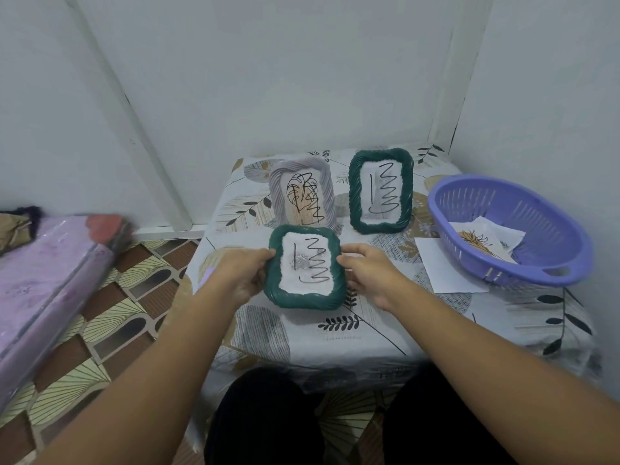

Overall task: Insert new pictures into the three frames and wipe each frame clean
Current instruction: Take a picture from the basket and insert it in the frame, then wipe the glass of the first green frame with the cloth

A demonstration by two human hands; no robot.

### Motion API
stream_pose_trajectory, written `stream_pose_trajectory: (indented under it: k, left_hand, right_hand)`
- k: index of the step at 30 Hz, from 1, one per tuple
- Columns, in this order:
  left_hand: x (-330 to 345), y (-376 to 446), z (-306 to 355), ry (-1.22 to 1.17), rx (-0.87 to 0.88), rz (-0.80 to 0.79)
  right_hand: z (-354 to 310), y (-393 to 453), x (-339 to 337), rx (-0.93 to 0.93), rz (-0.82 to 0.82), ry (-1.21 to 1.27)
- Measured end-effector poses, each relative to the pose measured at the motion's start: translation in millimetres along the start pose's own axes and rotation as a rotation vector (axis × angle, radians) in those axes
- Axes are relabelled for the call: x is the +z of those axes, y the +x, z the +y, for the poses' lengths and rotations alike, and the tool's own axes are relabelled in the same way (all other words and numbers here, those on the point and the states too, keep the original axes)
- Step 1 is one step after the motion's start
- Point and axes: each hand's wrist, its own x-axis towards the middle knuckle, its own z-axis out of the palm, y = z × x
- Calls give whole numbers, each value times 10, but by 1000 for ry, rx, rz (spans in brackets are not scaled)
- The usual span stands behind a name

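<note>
A green rope-edged frame point(303, 298) with a scribbled white picture is held tilted above the table between both hands. My left hand point(240, 275) grips its left edge. My right hand point(372, 273) touches its right edge with the fingers curled against it. Behind it stand a grey frame point(278, 193) showing a leaf drawing under scribbles, and a second green frame point(355, 193) with a scribbled picture. New pictures point(483, 243) with a plant drawing lie in the purple basket point(536, 273).
A white sheet of paper point(446, 273) lies partly under the basket on the leaf-patterned tablecloth point(369, 333). A plastic-wrapped purple roll point(50, 276) lies on the tiled floor to the left. White walls close the corner behind the table.
</note>
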Motion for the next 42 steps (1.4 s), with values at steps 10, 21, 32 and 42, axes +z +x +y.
stream_pose_trajectory:
  k: [10, 21, 32, 42]
  left_hand:
    - [118, 173, -311, 538, 195, 13]
    - [153, 243, -313, 944, 374, 77]
    - [-349, 273, -237, 1048, 584, 317]
    - [-730, 38, -209, 1310, 443, 249]
  right_hand:
    - [114, 158, -231, -129, 75, -609]
    - [182, 224, -162, -129, 125, -920]
    - [172, 151, -20, -361, 179, -959]
    - [74, 72, 496, -458, -51, -882]
